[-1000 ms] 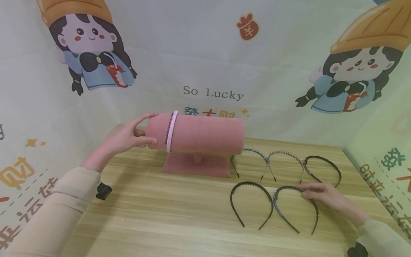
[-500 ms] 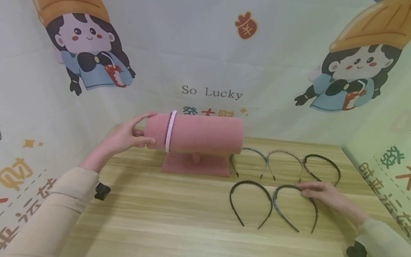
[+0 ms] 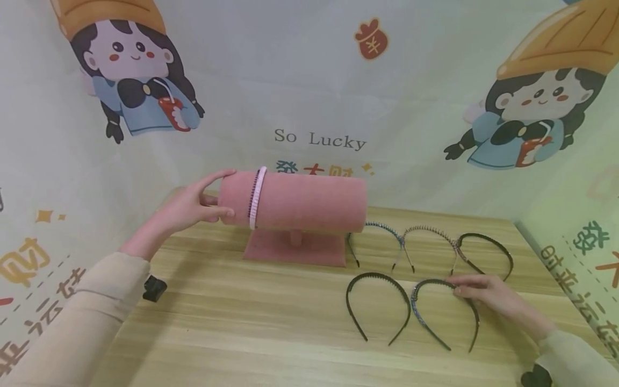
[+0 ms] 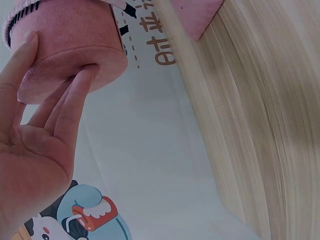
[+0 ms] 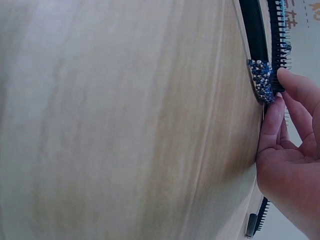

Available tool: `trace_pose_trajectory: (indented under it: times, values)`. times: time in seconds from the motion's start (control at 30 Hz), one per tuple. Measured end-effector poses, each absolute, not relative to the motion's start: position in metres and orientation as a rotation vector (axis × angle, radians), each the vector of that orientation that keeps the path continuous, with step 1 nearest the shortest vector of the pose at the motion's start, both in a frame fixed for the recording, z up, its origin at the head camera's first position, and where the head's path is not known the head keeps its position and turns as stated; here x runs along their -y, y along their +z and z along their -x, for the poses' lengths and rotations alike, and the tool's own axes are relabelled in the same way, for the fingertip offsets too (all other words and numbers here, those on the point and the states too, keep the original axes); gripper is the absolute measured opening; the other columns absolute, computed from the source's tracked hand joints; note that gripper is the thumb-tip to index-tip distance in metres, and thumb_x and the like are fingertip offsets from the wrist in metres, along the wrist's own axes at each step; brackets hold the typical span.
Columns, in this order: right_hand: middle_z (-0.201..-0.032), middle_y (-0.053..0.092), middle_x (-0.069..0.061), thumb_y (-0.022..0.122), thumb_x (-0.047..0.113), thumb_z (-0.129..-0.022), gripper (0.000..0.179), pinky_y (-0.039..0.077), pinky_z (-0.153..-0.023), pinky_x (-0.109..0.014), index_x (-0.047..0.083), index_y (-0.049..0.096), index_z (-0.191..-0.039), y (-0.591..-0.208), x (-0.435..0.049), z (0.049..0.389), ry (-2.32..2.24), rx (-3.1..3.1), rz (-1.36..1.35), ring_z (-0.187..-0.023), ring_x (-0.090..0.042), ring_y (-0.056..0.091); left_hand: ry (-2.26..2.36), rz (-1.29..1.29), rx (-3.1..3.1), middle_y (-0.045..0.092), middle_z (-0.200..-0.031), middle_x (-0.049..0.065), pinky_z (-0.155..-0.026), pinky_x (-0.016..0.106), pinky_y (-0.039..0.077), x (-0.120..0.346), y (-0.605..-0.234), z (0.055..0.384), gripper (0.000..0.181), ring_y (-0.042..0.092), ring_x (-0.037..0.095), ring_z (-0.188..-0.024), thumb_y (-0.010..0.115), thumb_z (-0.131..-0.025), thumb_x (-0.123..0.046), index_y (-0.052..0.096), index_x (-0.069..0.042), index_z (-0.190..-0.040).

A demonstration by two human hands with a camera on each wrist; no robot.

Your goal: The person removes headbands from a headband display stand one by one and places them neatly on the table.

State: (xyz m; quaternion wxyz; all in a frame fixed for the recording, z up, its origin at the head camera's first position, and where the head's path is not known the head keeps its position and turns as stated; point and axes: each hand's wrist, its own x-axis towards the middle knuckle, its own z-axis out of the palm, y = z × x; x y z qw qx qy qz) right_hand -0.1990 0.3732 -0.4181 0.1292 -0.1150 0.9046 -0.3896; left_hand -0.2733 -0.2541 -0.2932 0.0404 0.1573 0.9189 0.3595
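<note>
My left hand (image 3: pixel 186 207) grips the left end of a pink plush roll-shaped display stand (image 3: pixel 314 201). In the left wrist view its thumb (image 4: pixel 26 52) presses the side of the roll, and other fingers lie against the flat end face. Around the roll's left part sit a white-pink headband (image 3: pixel 257 199) and a dark toothed one close beside it. My right hand (image 3: pixel 498 301) pinches a dark toothed headband (image 3: pixel 420 314) near the right of its arch. The right wrist view shows blue and silver rhinestones (image 5: pixel 261 80) on this headband, by the fingertips.
Left of the held headband lies a black toothed headband (image 3: pixel 349 306). Behind are a blue one (image 3: pixel 382 227), a pinkish-brown one (image 3: pixel 430 229) and a black one (image 3: pixel 503 250). A printed cloth (image 3: pixel 242 80) hangs around the wooden table (image 3: pixel 217 333).
</note>
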Motion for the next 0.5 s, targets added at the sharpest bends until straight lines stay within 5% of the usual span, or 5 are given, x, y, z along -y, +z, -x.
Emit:
trace_pose_trajectory:
  times: [0.33,0.5]
  values:
    - [-0.142,0.050,-0.032,0.057,0.027,-0.100,0.046,0.045,-0.100,-0.064,0.000,0.056,-0.136,-0.4129,-0.3689,0.1987,-1.110,-2.638,0.298,-0.130,-0.053,0.047,1.117,-0.481,-2.798,0.065,-0.131,0.020,-0.086,0.043,0.059,0.2536,-0.2906,0.2720,0.089,0.074,0.023,-0.097,0.075,-0.087,-0.040,0.018,-0.049,-0.154]
    - [-0.126,0.064,-0.025,0.064,0.026,-0.095,0.046,0.055,-0.088,-0.035,0.000,0.059,-0.133,-0.4085,-0.3638,0.1967,-1.046,-2.679,0.279,-0.106,-0.014,0.063,1.117,-0.478,-2.788,0.064,-0.132,0.020,-0.087,0.044,0.058,0.2525,-0.2895,0.2716,0.089,0.073,0.023,-0.099,0.074,-0.086,-0.041,0.017,-0.048,-0.154]
